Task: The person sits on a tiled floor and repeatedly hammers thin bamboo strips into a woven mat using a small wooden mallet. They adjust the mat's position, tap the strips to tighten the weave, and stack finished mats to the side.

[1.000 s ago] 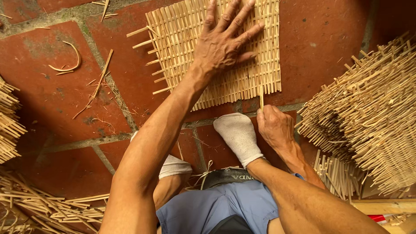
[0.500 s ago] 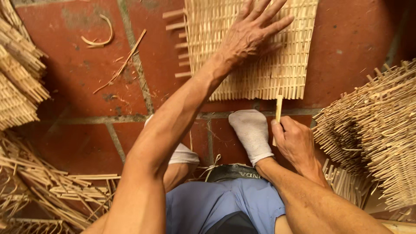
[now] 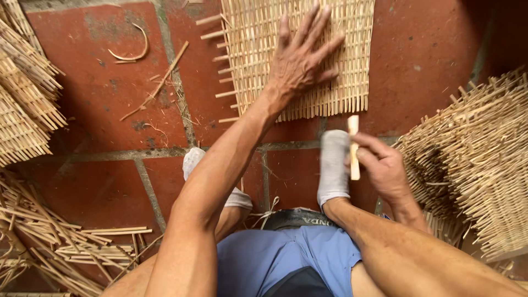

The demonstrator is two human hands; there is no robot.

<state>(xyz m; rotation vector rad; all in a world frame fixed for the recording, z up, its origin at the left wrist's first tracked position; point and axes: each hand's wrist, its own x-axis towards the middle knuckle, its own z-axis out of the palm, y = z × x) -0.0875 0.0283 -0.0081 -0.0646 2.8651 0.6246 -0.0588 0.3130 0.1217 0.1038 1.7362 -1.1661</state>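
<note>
A woven bamboo mat [image 3: 352, 49] lies flat on the red tiled floor at the top centre. My left hand [image 3: 300, 60] presses down on it, fingers spread. My right hand [image 3: 382, 165] is closed around a short flat bamboo stick [image 3: 353, 148], held upright just below the mat's near edge. My white-socked right foot [image 3: 334, 165] rests beside that hand, touching the stick. My other socked foot [image 3: 212, 176] is partly hidden under my left forearm.
A stack of woven bamboo pieces [image 3: 473, 159] stands at the right. More woven pieces [image 3: 25, 93] lie at the left edge. Loose bamboo strips [image 3: 66, 236] are piled at the lower left. Scraps [image 3: 154, 82] lie on the tiles.
The view has shifted so the mat and hands sit further right. My right hand has lifted the stick a little away from the mat's edge. My left hand stays on the mat.
</note>
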